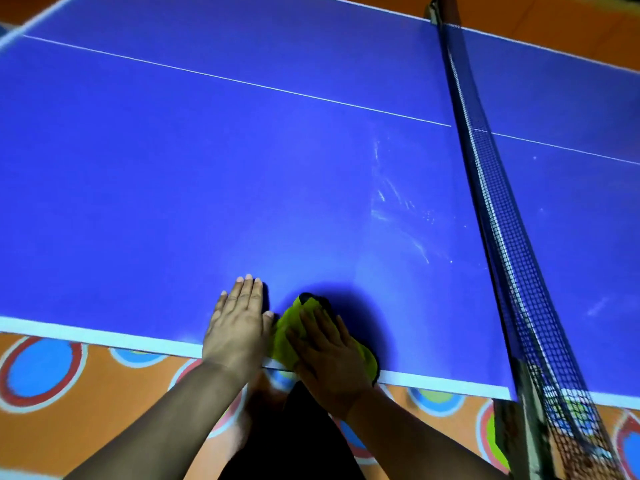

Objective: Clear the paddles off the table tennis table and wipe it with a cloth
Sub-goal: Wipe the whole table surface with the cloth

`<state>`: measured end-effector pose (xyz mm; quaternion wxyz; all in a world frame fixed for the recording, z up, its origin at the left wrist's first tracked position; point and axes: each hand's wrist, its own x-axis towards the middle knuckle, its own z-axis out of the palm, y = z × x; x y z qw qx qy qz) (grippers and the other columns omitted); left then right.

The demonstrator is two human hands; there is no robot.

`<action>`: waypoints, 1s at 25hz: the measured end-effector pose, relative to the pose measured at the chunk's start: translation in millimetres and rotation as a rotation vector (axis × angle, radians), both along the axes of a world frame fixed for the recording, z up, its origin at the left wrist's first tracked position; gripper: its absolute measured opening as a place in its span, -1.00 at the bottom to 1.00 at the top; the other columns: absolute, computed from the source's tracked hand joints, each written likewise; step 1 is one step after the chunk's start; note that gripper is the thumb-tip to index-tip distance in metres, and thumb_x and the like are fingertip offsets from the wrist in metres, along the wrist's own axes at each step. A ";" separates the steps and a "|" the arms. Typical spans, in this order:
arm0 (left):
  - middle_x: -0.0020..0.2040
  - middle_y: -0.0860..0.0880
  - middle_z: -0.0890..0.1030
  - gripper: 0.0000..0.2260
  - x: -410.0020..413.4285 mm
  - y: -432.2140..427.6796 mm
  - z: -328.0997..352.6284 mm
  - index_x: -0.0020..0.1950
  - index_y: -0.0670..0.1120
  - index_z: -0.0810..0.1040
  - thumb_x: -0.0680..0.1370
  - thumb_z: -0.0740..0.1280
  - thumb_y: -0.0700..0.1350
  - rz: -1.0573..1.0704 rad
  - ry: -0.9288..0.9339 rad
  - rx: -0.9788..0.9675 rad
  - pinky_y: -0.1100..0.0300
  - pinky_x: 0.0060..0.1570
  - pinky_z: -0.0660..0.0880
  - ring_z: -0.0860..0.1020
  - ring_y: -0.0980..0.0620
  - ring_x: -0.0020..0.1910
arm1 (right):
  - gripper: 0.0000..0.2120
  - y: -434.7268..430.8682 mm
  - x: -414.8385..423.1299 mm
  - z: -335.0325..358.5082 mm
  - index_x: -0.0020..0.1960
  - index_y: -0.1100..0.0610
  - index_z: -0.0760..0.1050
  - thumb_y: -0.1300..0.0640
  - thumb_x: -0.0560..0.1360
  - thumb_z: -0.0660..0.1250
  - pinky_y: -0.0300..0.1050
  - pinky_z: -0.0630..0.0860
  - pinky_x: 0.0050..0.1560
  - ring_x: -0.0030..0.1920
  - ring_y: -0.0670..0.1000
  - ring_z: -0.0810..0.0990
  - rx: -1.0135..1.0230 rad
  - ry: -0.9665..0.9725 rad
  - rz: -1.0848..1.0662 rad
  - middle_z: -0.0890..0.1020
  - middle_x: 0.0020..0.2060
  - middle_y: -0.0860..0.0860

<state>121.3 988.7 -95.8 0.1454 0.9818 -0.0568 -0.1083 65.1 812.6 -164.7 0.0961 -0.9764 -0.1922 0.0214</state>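
Head view, the only one. Table tennis table (173,185), blue top; no paddles in sight on the part shown, so clearing looks done here and wiping is the step in hand. Net (498,209) taken as landmark. Yellow-green cloth (287,337) lies bunched at the table's near edge, well to the left of the net, part of it over the white border line. Right hand (329,355) presses on it with fingers laid flat, not curled round it. Left hand (239,323) farther from the net, just beside the cloth, palm down on the bare top, fingers straight, holding nothing. Whitish smears (391,202) sit between cloth and net, nearer the net, unwiped. Risks, as judged: with only a flat press, the hand may slide over the bunched cloth and leave streaks; so close to the edge, the cloth could drop to the patterned floor (41,368); a stroke at the smears could snag the mesh; the braced left palm may mark the cleaned surface.
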 end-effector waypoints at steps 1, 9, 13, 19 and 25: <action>0.55 -0.01 -0.10 -0.50 -2.2 -3.6 -0.3 0.54 -0.08 -0.09 0.64 -0.05 0.04 -0.014 0.004 -0.003 0.17 0.43 -0.25 -0.17 0.09 0.51 | -0.49 -8.7 -7.0 1.5 0.44 -0.08 0.32 -0.09 0.49 0.20 0.19 0.16 0.37 0.49 0.18 0.22 -0.018 -0.005 0.017 0.30 0.48 0.06; 0.55 -0.02 -0.03 -0.50 20.6 -39.0 -5.2 0.53 -0.07 -0.02 0.63 0.02 0.03 -0.091 0.022 -0.034 0.14 0.44 -0.19 -0.09 0.05 0.52 | -0.48 -49.7 27.1 9.1 0.42 -0.05 0.38 -0.15 0.49 0.10 0.23 0.11 0.34 0.45 0.15 0.29 -0.190 0.102 -0.163 0.38 0.43 0.02; 0.54 -0.04 0.04 -0.49 67.6 -64.8 -12.7 0.53 -0.08 0.05 0.62 0.09 0.02 -0.066 0.012 -0.068 0.11 0.45 -0.15 -0.04 0.03 0.52 | -0.37 -61.9 87.2 2.9 0.45 -0.09 0.29 -0.28 0.42 0.13 0.19 0.01 0.39 0.47 0.16 0.19 -0.088 0.097 -0.254 0.33 0.46 0.04; 0.55 0.00 -0.04 -0.33 173.4 -117.7 -28.7 0.54 -0.04 -0.05 0.55 0.21 0.11 -0.026 -0.007 -0.127 0.17 0.44 -0.20 -0.10 0.07 0.52 | -0.33 -100.0 227.7 -4.7 0.47 -0.07 0.30 -0.29 0.41 0.03 0.24 -0.07 0.47 0.52 0.19 0.10 0.029 0.073 -0.366 0.21 0.52 0.04; 0.55 -0.08 -0.09 -0.06 283.7 -163.4 -34.1 0.54 -0.10 -0.07 0.38 0.36 0.26 -0.014 0.023 0.014 0.12 0.44 -0.21 -0.12 0.02 0.52 | -0.31 -148.5 388.8 -4.0 0.54 -0.14 0.03 -0.34 0.46 -0.08 0.20 -0.23 0.48 0.54 0.11 -0.11 -0.023 0.133 -0.362 -0.02 0.56 -0.02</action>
